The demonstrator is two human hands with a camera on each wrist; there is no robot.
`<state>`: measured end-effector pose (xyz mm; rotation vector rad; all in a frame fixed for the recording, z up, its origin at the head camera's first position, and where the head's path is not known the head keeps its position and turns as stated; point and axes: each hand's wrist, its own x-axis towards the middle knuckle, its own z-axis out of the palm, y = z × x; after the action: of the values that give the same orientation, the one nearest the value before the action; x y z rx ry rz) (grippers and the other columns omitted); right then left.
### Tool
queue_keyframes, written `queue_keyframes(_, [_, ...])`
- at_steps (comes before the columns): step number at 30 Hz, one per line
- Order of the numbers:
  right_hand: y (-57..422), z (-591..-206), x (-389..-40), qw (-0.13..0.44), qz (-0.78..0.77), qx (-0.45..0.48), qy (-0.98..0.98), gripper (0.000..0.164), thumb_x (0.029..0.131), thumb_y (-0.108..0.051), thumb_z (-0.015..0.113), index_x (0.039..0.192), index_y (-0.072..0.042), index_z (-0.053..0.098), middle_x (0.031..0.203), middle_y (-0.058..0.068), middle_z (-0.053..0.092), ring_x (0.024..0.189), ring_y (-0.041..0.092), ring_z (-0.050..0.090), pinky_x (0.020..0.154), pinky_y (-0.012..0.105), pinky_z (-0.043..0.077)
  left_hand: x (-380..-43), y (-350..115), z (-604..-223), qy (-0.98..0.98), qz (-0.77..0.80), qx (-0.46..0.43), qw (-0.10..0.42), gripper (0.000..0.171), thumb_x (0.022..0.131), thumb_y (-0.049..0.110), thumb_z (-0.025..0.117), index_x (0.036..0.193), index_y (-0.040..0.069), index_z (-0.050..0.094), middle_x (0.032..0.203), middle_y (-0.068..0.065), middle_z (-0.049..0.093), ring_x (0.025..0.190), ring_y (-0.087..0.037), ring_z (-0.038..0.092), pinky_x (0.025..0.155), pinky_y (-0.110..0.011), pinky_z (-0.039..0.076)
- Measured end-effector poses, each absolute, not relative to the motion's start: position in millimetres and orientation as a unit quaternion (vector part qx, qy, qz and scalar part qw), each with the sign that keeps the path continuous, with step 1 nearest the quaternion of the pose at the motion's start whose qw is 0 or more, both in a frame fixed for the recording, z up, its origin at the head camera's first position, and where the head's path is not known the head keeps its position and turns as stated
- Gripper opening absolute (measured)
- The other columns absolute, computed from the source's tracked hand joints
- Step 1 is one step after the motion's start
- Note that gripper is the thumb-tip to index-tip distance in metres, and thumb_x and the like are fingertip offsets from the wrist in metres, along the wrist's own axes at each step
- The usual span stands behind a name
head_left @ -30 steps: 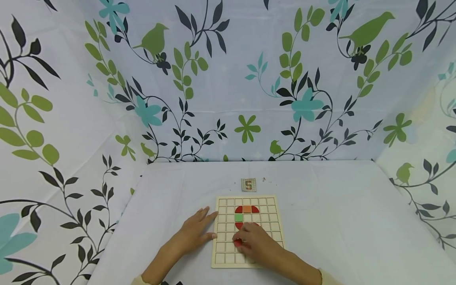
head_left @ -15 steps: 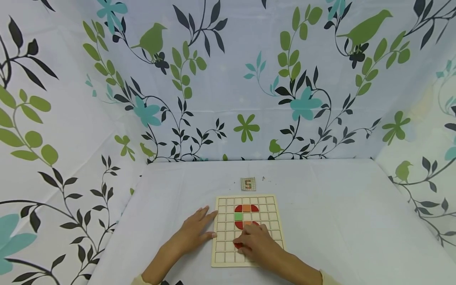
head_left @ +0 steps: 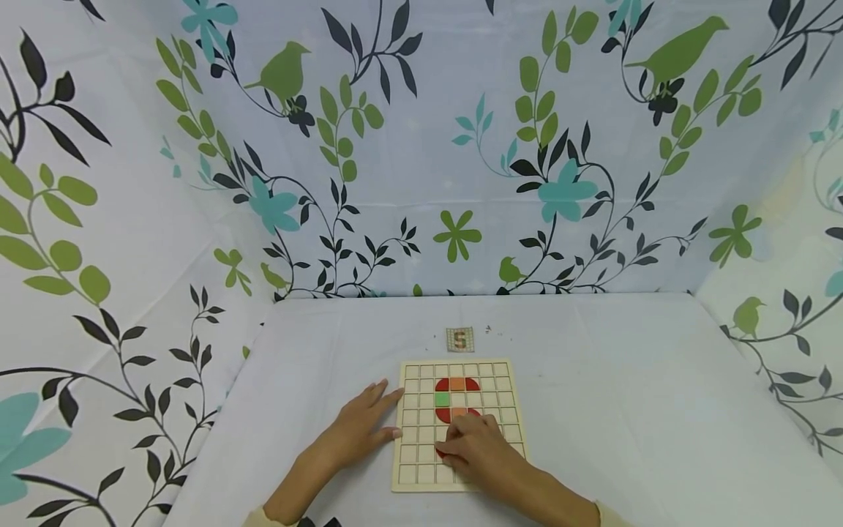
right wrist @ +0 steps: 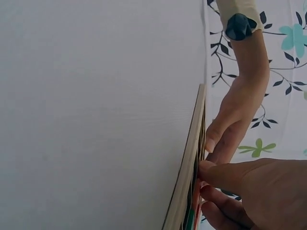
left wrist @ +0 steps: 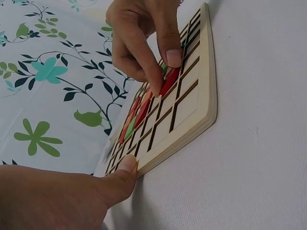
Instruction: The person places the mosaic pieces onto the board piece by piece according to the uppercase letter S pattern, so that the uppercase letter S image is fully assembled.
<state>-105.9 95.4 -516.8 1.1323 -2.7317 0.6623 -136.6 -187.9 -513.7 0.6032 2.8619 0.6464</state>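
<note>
A square wooden grid board (head_left: 415, 474) lies on the white table. My left hand (head_left: 358, 421) has its fingers spread, thumb and fingertips at the board's left edge. Low on the grid, my right hand (head_left: 484, 452) pinches a red tile (left wrist: 170, 81) between thumb and finger, at a cell left of its middle; the head view shows only a sliver of it. Higher up sit an orange tile (head_left: 457, 384) between two red ones, a green tile (head_left: 442, 400) below, then a red tile (head_left: 443, 415) and another orange one. The right hand partly covers that lower row.
A small card (head_left: 459, 339) with a coloured S-like figure on a grid lies behind the board. Dark specks (head_left: 489, 329) are beside it. A patterned cloth (head_left: 395, 146) hangs behind and along the sides of the white table (head_left: 612, 395).
My right hand shifts slightly right and its fingers draw in over the red tile, of which less shows. My left hand stays at the board's edge.
</note>
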Motion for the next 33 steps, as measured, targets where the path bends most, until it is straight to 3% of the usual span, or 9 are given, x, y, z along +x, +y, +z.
queue_keyframes(6, [90.6, -519.2, -103.8, 0.062, 0.2, 0.392, -0.896, 0.017, 0.094, -0.021, 0.083, 0.111, -0.023, 0.084, 0.104, -0.013, 0.066, 0.102, 0.004, 0.06, 0.087, 0.032, 0.045, -135.3, -188.0, -514.7, 0.953, 0.215, 0.199, 0.073, 0.072, 0.099, 0.043, 0.072, 0.161, 0.016, 0.046, 0.168, -0.024, 0.034, 0.154, -0.049, 0.033, 0.12, -0.069, 0.032])
queue_keyframes(10, [87.4, -519.4, -101.5, 0.077, 0.183, 0.386, -0.901, 0.013, 0.094, -0.021, 0.082, 0.107, -0.021, 0.084, 0.098, -0.014, 0.064, 0.097, 0.004, 0.061, 0.088, 0.034, 0.047, -134.6, -187.7, -516.0, 0.953, 0.215, 0.201, 0.075, 0.072, 0.1, 0.043, 0.071, 0.161, 0.017, 0.046, 0.169, -0.024, 0.033, 0.155, -0.048, 0.032, 0.121, -0.068, 0.032])
queue_keyframes(20, [86.5, -520.6, -101.6, 0.088, 0.182, 0.354, -0.913, 0.011, 0.092, -0.022, 0.085, 0.103, -0.02, 0.084, 0.093, -0.014, 0.061, 0.091, 0.004, 0.058, 0.082, 0.03, 0.042, -135.7, -189.0, -516.4, 0.951, 0.219, 0.202, 0.078, 0.072, 0.1, 0.044, 0.071, 0.162, 0.018, 0.045, 0.169, -0.023, 0.032, 0.156, -0.048, 0.03, 0.121, -0.069, 0.03])
queue_keyframes(33, [86.3, -520.5, -100.3, 0.1, 0.148, 0.336, -0.925, 0.015, 0.088, -0.03, 0.088, 0.097, -0.019, 0.083, 0.092, -0.013, 0.061, 0.092, 0.007, 0.058, 0.089, 0.04, 0.046, -132.9, -187.3, -512.2, 0.952, 0.216, 0.198, 0.082, 0.072, 0.099, 0.043, 0.072, 0.161, 0.016, 0.046, 0.169, -0.023, 0.033, 0.155, -0.048, 0.031, 0.121, -0.068, 0.031])
